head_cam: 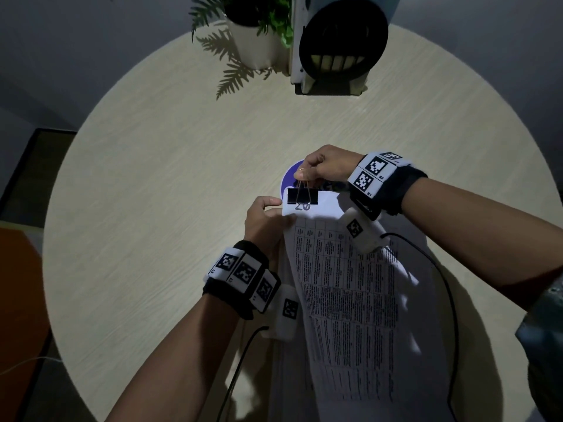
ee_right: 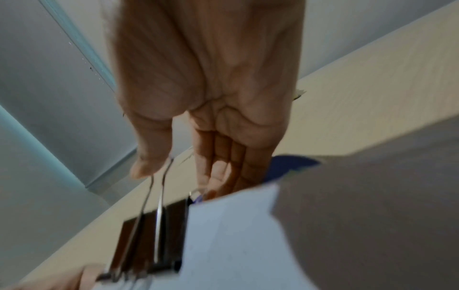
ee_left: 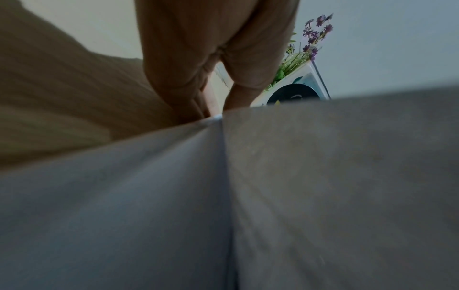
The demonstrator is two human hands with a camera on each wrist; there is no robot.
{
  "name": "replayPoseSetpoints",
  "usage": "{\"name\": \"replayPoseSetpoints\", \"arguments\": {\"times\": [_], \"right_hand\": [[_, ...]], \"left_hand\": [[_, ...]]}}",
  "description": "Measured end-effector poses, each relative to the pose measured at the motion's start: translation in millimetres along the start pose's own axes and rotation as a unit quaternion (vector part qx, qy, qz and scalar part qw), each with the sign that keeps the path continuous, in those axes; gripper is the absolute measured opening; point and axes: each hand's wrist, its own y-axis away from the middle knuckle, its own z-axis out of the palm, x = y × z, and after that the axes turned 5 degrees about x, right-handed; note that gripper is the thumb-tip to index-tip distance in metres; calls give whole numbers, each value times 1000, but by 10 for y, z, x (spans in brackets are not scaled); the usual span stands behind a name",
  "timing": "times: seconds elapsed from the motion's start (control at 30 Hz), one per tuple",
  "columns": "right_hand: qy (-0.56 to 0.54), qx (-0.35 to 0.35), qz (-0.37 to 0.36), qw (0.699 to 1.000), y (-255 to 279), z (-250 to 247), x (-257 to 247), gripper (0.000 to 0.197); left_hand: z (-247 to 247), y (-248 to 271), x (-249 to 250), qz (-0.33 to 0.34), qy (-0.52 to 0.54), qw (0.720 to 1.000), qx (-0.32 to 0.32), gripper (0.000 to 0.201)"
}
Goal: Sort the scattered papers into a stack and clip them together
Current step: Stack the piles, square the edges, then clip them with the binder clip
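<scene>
A stack of printed papers (head_cam: 344, 287) is held up over the near side of the round table (head_cam: 158, 178), bowed along its length. A black binder clip (head_cam: 302, 196) sits on the stack's far top edge, above a handwritten number. My right hand (head_cam: 307, 175) pinches the clip's wire handles (ee_right: 159, 188) from above; the clip body (ee_right: 151, 235) shows dark beside the white sheet (ee_right: 231, 241). My left hand (head_cam: 268, 217) grips the stack's upper left corner, thumb on top. In the left wrist view the fingers (ee_left: 198, 68) curl behind the paper (ee_left: 149, 196).
A potted fern (head_cam: 253, 28) and a white-and-blue device with a round black face (head_cam: 341, 41) stand at the table's far edge. A purple round object (head_cam: 289, 178) lies under the papers' top edge. Black cables (head_cam: 438, 269) trail from both wristbands.
</scene>
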Motion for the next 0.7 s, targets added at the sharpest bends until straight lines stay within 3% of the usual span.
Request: {"name": "replayPoseSetpoints", "arguments": {"times": [0.07, 0.13, 0.2, 0.33, 0.47, 0.57, 0.6, 0.7], "right_hand": [[22, 2, 4, 1000, 50, -95, 9, 35], [50, 48, 2, 998, 165, -223, 98, 45], [72, 101, 19, 992, 373, -320, 301, 40], [203, 115, 67, 970, 843, -450, 841, 32], [104, 252, 144, 951, 1337, -434, 1200, 41], [46, 298, 166, 939, 1672, 13, 1509, 42], [41, 311, 165, 935, 1779, 219, 1569, 42], [-27, 329, 158, 931, 2039, 835, 1536, 46]], "left_hand": [[-5, -11, -14, 5, -6, 1000, -1, 27], [-15, -7, -34, 17, 2, 1000, -2, 28], [-28, 2, -62, 32, 7, 999, -4, 28], [-23, 29, -62, 23, 26, 999, -4, 31], [-124, 129, -90, 4, -54, 997, -59, 26], [-250, 364, -207, 25, -226, 967, -119, 8], [-284, 427, -294, 30, -272, 952, -137, 13], [-323, 622, -563, 20, -293, 941, -167, 60]]}}
